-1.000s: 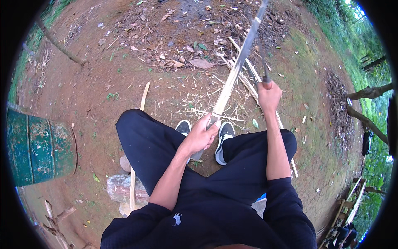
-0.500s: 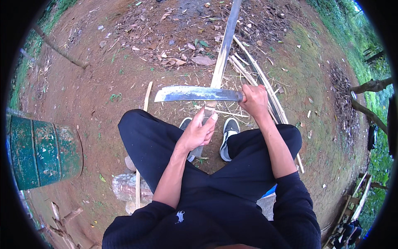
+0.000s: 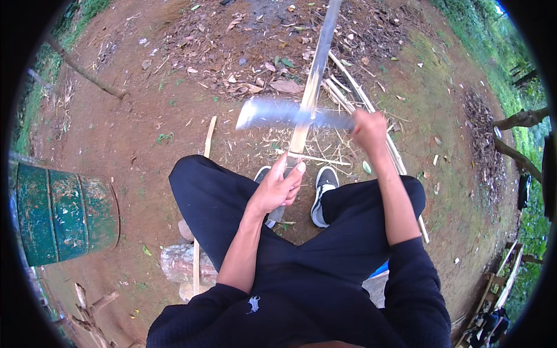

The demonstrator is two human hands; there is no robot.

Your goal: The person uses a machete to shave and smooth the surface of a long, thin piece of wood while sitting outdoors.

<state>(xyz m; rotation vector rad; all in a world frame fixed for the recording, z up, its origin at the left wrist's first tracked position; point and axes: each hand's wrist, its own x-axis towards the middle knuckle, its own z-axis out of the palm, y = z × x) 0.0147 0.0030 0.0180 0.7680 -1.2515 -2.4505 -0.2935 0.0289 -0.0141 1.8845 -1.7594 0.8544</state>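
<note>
My left hand is closed around the near end of a long bamboo strip, which runs away from me between my feet. The strip is grey for most of its length, with a pale shaved stretch nearer my hand. In my right hand is the handle of a machete. Its broad blade, smeared by motion, lies crosswise over the pale stretch, with its tip to the left. I cannot tell whether the blade touches the strip.
Several thin pale strips lie on the ground right of the bamboo, with shavings around them. A green metal drum stands at left. A short log and a narrow slat are by my left knee. Dry leaves litter the ground ahead.
The machete has moved up and away from me, its blade now blurred and further from my left hand. My right hand has shifted slightly right; my left hand keeps its hold.
</note>
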